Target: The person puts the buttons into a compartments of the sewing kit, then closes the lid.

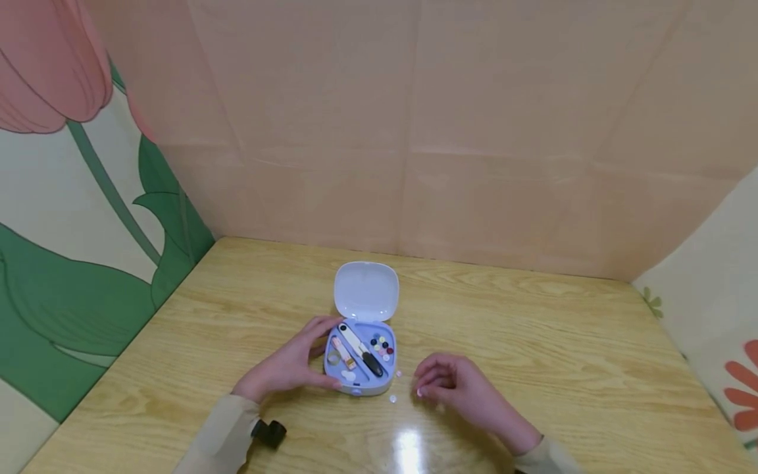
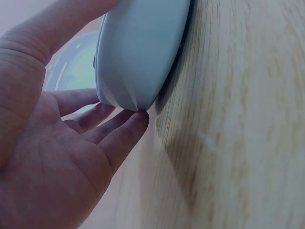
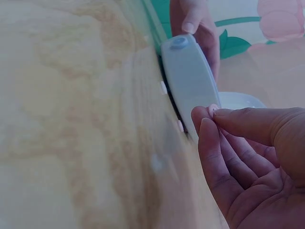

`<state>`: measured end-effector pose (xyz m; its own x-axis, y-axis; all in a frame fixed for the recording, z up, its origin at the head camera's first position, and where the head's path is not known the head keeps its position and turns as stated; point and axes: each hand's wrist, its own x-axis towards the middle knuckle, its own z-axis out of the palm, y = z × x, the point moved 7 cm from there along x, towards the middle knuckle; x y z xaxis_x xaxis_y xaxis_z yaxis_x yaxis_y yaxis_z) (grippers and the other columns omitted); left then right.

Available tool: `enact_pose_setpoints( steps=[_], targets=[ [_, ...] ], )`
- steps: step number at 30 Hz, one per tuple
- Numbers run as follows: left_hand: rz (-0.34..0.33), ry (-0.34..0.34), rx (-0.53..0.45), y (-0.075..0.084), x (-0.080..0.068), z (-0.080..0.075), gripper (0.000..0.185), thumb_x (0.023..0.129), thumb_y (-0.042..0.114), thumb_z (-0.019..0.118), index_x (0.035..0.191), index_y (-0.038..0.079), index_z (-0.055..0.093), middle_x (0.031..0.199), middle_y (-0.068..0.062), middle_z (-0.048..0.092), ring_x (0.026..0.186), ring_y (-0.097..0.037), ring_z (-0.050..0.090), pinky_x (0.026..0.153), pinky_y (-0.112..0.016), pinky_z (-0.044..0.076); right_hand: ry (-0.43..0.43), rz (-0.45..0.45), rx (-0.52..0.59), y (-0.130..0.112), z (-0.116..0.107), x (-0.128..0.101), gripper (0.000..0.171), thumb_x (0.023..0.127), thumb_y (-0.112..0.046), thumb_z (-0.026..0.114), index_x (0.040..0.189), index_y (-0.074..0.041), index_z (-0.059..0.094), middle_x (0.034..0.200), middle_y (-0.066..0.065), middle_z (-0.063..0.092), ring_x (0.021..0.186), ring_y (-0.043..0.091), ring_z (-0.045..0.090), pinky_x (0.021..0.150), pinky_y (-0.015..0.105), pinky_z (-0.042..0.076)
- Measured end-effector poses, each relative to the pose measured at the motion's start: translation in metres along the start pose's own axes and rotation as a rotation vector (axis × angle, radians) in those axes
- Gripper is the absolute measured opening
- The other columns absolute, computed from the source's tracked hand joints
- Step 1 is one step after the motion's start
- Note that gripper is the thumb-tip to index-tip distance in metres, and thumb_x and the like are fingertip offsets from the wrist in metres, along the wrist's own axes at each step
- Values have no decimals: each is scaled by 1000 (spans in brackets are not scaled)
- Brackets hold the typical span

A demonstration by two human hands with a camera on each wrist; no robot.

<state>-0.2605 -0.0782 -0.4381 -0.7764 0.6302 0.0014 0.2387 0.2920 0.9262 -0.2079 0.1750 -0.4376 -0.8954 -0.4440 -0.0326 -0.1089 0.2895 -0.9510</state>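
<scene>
Left sleeve (image 1: 216, 431) and right sleeve (image 1: 551, 459) nearest in head view, black gadget (image 1: 270, 434) at the left cuff. Left hand (image 1: 290, 362) grips the box (image 1: 372, 390) on its left side, thumb spread from fingers, front corner to back. Box is on the surface (image 1: 533, 336), lid (image 1: 367, 291) up behind it. Inside: mixed buttons (image 1: 381, 347) right, black-handled tool (image 1: 370, 362) in the diagonal middle slot, pinkish strip (image 1: 343, 352), ring (image 1: 333, 357) and white discs (image 1: 348, 376) left. Right hand (image 1: 462, 390) is right of the box, apart from it, pinching the held button (image 1: 420, 392). Between them on the surface: pink button (image 1: 399, 373), white button (image 1: 393, 399) nearer the camera.

Left wrist: thumb tip cut off at frame top, fingertips touching the box wall.

Right wrist: held button reads pink, between thumb and fingertips. Box beyond, left hand at its far end, both loose ones near its base.
</scene>
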Motion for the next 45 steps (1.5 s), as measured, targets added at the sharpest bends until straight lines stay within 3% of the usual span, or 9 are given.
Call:
enact_pose_setpoints(
  steps=[14,22,27,33,36,42,45],
  targets=[
    [-5,-2,1,-3,1,0,102,67,26,88,150,23,29,145,1,29,134,-17,32,110,-30,31,22,1,41,-14,-11,13,29,83,0,70,108,9,58,95,17,67,84,26,66,74,35,59],
    [1,-3,-2,-2,1,0,102,67,25,88,150,22,29,144,0,29,134,-18,33,111,-32,31,47,14,164,-20,-17,26,30,85,4,67,109,15,54,99,29,63,86,36,66,75,48,57],
    [-2,-6,-4,-2,1,0,101,68,24,88,150,22,29,144,1,29,134,-18,33,111,-32,32,93,49,162,-22,-19,31,30,84,1,69,108,12,56,97,23,65,89,45,63,75,47,58],
    [-4,-3,-4,-1,0,0,102,67,23,88,150,21,29,144,0,29,134,-18,33,110,-32,31,118,59,156,-24,-20,35,29,85,-1,69,108,11,56,97,19,66,89,45,63,73,48,58],
    [-6,-2,-5,0,0,0,102,67,22,88,150,20,28,145,0,28,134,-18,32,110,-31,31,129,69,172,-24,-21,38,31,84,-1,70,108,11,55,97,19,66,90,43,63,76,51,57],
    [-10,-1,-11,1,0,0,102,68,23,88,150,20,28,145,1,29,135,-20,32,111,-31,31,173,99,138,-20,-21,45,34,81,-8,75,107,7,58,95,15,69,87,28,66,77,45,58],
    [-2,-2,-10,1,0,1,102,68,23,88,150,20,29,145,0,28,135,-20,32,111,-31,31,185,111,143,-17,-20,49,35,82,-8,75,107,7,58,95,14,69,87,26,66,78,46,57]
  ],
)
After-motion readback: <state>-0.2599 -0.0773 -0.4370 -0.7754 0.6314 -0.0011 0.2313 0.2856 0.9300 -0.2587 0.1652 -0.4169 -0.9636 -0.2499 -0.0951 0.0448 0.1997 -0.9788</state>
